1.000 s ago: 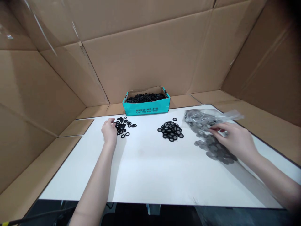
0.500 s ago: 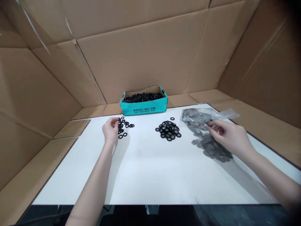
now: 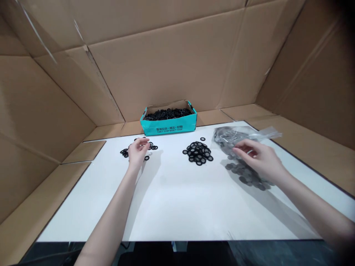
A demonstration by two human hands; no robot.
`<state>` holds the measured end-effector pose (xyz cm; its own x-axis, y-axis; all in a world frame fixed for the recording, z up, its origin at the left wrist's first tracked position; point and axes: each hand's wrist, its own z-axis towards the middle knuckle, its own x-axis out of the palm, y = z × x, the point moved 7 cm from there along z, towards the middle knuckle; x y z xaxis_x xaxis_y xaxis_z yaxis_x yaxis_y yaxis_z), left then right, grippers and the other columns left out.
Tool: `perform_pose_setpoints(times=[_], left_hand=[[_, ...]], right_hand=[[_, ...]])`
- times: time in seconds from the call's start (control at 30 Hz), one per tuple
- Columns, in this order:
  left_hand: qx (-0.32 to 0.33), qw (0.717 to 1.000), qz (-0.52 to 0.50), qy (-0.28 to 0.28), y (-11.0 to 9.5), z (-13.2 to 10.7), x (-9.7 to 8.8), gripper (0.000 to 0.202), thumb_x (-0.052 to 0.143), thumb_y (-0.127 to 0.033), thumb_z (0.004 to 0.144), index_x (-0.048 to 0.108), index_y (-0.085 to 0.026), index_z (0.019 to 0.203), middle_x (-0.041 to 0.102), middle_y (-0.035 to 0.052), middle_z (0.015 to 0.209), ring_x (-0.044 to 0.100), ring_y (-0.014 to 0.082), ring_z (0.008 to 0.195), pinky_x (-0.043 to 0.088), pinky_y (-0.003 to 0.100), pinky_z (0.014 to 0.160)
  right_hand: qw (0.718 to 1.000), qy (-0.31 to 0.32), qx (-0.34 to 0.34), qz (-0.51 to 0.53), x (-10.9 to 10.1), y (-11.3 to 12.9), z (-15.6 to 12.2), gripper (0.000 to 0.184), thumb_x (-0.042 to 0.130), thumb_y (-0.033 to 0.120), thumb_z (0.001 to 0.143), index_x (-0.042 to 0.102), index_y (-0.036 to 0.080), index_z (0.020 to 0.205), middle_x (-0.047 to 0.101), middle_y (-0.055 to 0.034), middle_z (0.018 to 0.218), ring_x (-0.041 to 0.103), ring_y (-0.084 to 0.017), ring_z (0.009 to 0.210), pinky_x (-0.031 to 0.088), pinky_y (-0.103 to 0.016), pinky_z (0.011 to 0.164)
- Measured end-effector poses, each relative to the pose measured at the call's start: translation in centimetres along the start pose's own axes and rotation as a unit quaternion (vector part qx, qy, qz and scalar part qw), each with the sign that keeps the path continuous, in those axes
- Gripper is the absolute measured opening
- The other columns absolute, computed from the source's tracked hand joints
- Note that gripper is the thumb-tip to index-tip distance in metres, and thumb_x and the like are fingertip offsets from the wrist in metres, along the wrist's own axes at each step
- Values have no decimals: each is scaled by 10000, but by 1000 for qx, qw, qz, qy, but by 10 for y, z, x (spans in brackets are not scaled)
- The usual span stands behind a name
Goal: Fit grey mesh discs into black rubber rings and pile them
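Observation:
Loose black rings [image 3: 124, 152] lie on the left of the white table, and my left hand [image 3: 138, 153] is over them. Its thumb and fingertips are closed together; whatever they hold is too small to make out. My right hand [image 3: 262, 157] is in a pinch above a spread of thin grey discs [image 3: 248, 176], beside a clear plastic bag [image 3: 231, 135] with more grey discs in it. Anything between its fingertips is hidden. Between my hands sits a heap of black rings with grey centres [image 3: 198, 153].
A turquoise box [image 3: 169, 125] full of black rings stands at the back of the white table [image 3: 172, 199]. One single ring [image 3: 202, 139] lies behind the middle heap. Cardboard walls [image 3: 166, 74] close in the back and both sides.
My left hand has shifted right and lifted off the loose rings, uncovering some on its left. My right hand has moved left, away from over the grey discs, toward the middle heap.

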<state>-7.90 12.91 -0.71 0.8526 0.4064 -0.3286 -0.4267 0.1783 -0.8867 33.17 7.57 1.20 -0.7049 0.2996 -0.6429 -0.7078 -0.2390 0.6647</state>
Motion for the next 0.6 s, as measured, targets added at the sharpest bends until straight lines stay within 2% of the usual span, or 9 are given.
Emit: perform_pose_setpoints(times=[0.13, 0.27, 0.4, 0.5, 0.6], left_hand=[[-11, 993, -61, 101, -19, -31, 40, 298, 701, -347, 690, 691, -160, 922, 698, 36, 800, 681, 157, 680, 546, 257, 628], [-64, 953, -179, 237, -33, -67, 74, 270, 771, -316, 694, 697, -167, 907, 652, 17, 802, 648, 127, 693, 527, 230, 629], [-67, 932, -211, 288, -41, -80, 83, 272, 797, -310, 718, 715, -152, 924, 665, 29, 815, 627, 117, 732, 510, 224, 690], [-78, 924, -233, 293, -41, -81, 83, 311, 828, -308, 696, 717, -143, 934, 661, 30, 833, 623, 115, 758, 509, 229, 728], [-104, 916, -244, 301, -39, -84, 86, 348, 845, -304, 681, 713, -149, 964, 639, 16, 835, 624, 108, 743, 500, 225, 708]], right_hand=[[992, 62, -15, 106, 31, 38, 2, 313, 589, 520, 830, 630, 216, 767, 680, -47, 739, 591, -180, 630, 468, -304, 568], [974, 122, -49, 186, 73, 73, 6, 269, 596, 460, 815, 627, 201, 752, 677, -38, 715, 597, -163, 616, 449, -272, 531], [962, 164, -57, 213, 107, 89, 4, 222, 595, 394, 828, 622, 190, 745, 664, -22, 682, 578, -140, 595, 416, -253, 525], [961, 160, -47, 221, 118, 86, -1, 217, 597, 387, 836, 629, 186, 761, 661, -27, 698, 578, -140, 614, 407, -256, 537], [957, 152, -27, 246, 123, 78, -7, 223, 597, 399, 843, 633, 186, 788, 667, -36, 736, 596, -154, 648, 424, -267, 559]])
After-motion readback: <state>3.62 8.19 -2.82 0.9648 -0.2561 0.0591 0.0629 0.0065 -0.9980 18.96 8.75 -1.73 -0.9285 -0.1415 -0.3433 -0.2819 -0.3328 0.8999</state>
